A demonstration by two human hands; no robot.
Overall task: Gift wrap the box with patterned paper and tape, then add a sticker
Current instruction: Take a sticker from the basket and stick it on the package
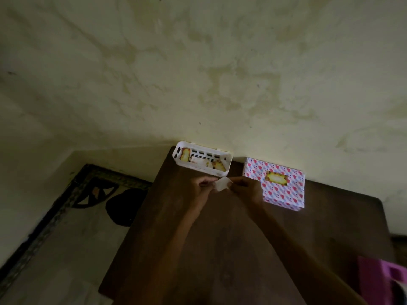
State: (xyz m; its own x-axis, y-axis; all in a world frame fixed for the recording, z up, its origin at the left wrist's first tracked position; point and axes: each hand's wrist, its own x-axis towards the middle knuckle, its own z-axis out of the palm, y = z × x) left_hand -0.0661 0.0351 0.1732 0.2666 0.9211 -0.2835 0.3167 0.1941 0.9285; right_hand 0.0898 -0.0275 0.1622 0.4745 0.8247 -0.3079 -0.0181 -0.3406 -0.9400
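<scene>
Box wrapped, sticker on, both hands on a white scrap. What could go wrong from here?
1. The small white paper scrap, pinched between left hand and right hand, may slip; the dim light would make it hard to find.
2. The white slotted plastic basket sits at the far corner of the dark wooden table; the left hand might knock it off.

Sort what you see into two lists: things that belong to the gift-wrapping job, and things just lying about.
Job in hand:
heart-patterned wrapped box; yellow sticker on its top; white basket holding spare stickers; white paper scrap pinched between left hand and right hand.

Lying about:
pink plastic object, near right; dark object on the floor; patterned floor mat.
</scene>
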